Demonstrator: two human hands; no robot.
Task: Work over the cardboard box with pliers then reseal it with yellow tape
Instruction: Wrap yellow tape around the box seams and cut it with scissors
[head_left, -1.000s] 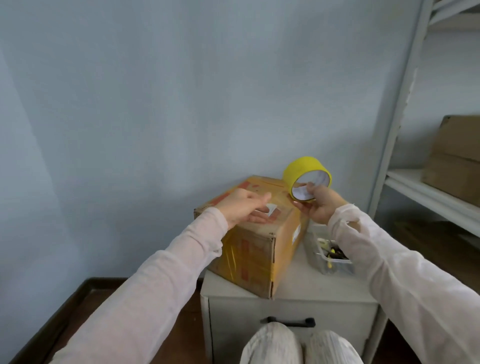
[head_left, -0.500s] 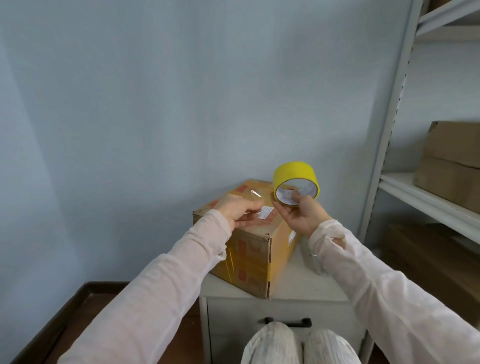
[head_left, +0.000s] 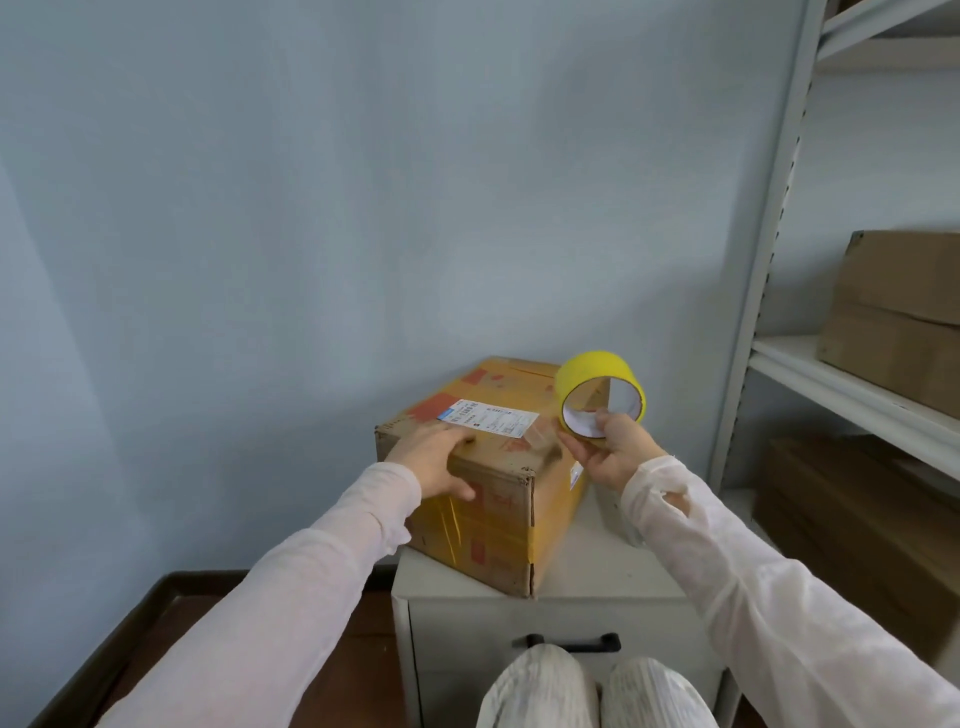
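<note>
A cardboard box with yellow tape on its sides and a white shipping label on top sits on a low white cabinet. My left hand lies flat on the box's near left top edge, fingers spread, thumb over the front face. My right hand holds a roll of yellow tape upright by its lower rim, just above the box's right top edge. A short clear-looking strip runs from the roll toward the box top. No pliers are visible.
A white metal shelving unit stands at the right with brown cartons on its shelf and more below. The cabinet has a black drawer handle. My knees are in front of it. A pale blue wall is behind.
My left hand slid from the label area back to the box's near left edge. My right hand brought the tape roll left and down, close over the box's right top edge.
</note>
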